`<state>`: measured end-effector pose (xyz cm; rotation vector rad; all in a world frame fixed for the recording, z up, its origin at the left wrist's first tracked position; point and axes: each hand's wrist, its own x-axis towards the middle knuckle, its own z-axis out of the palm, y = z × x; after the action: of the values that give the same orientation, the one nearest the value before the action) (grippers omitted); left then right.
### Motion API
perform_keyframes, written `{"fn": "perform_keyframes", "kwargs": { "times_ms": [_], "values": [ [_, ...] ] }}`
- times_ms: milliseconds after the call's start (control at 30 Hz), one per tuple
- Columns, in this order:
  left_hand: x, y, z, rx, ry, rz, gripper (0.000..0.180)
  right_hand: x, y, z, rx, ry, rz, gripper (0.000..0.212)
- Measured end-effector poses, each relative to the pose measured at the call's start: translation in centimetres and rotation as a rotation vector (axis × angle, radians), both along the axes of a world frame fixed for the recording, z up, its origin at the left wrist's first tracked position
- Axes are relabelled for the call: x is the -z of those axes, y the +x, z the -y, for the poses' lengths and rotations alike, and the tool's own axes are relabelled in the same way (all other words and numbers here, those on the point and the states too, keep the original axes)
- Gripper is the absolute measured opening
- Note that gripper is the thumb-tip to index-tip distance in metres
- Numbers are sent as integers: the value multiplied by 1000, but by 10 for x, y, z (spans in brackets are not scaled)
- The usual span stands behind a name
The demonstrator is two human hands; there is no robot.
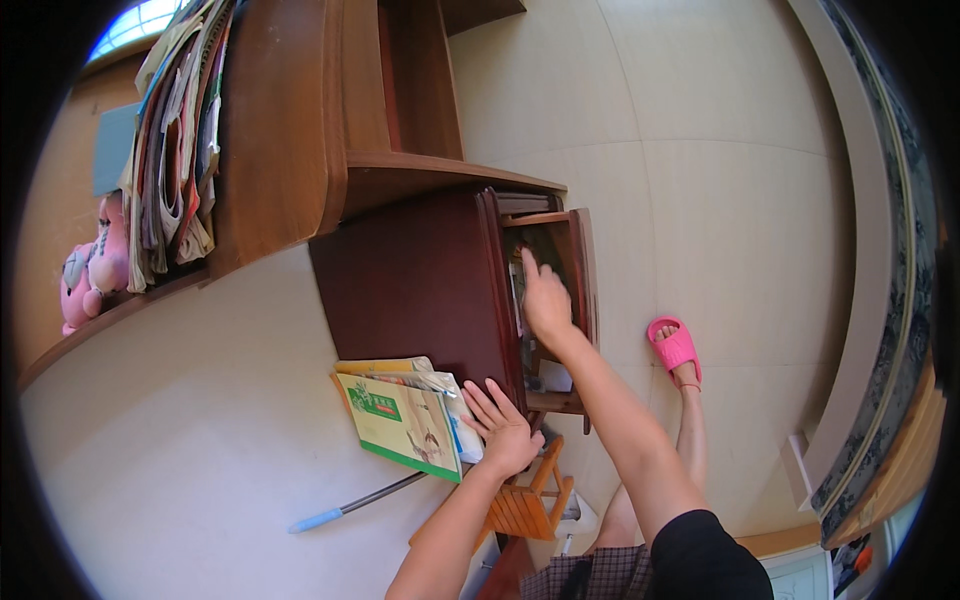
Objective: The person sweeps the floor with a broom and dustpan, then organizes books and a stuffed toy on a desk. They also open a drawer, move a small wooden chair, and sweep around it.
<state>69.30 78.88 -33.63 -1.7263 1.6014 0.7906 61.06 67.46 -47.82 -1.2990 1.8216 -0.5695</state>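
Observation:
A dark reddish-brown cabinet (410, 285) stands in the middle, with its drawer (584, 280) pulled out to the right. My right hand (547, 305) reaches over the drawer, one finger stretched toward its far end; the other fingers are partly hidden and I see nothing held. Papers and a white item (553, 376) lie inside, mostly in shadow. My left hand (508, 440) rests with spread fingers at the cabinet's near edge, beside a stack of books and papers. A cream and green booklet (400, 425) leans at the front of that stack.
A wooden desk (285, 110) with upright magazines (180, 130) and a pink plush toy (95, 265) is at the upper left. Below the cabinet are a small wooden stool (525, 507) and a blue-handled rod (320, 519). My foot wears a pink slipper (675, 345); a bed edge (880, 300) lies right.

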Motion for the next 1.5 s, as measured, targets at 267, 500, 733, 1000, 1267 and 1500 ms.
{"fn": "perform_keyframes", "kwargs": {
  "times_ms": [267, 500, 733, 1000, 1267, 1500],
  "values": [
    [3, 4, -4, -16, -6, -20, 108, 30, 2, 38, -5, 121, -191, 32],
    [1, 3, -1, -29, -2, -40, 109, 54, 10, 30, 63, 59, -246, 18],
    [0, 3, -2, -45, -24, -46, 108, 50, 18, 2, 648, 92, 847, 35],
    [4, 2, -2, -6, -23, -9, 110, -16, 7, -58, 567, 87, 535, 38],
    [3, 1, -6, -40, -63, -51, 109, -52, -25, -146, 548, -50, 53, 34],
    [3, -1, -4, -13, -39, -8, 110, -36, 0, -149, 686, 48, 434, 27]
  ]
}}
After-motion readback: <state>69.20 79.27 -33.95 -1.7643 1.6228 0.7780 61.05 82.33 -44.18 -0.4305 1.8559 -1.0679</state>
